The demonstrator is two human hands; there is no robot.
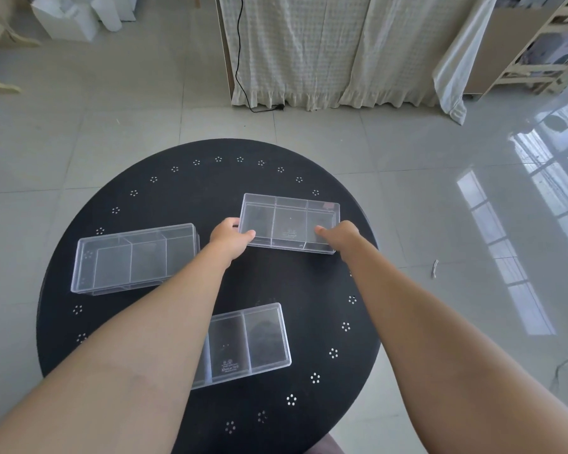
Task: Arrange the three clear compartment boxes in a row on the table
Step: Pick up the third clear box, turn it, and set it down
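Gripping the far box (289, 222) by its 2 short ends, left hand (232, 235) and right hand (338, 234) fingers clamped on slick clear walls, risks it slipping, tilting, or knocking the 2 boxes (133, 258) (246, 342) lying nearer than the fingers.

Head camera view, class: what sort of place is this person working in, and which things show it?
Probably a room in a home. A round black table stands on glossy floor tiles, with cream curtains and a wooden shelf unit behind. Both hands hold a clear compartment box.
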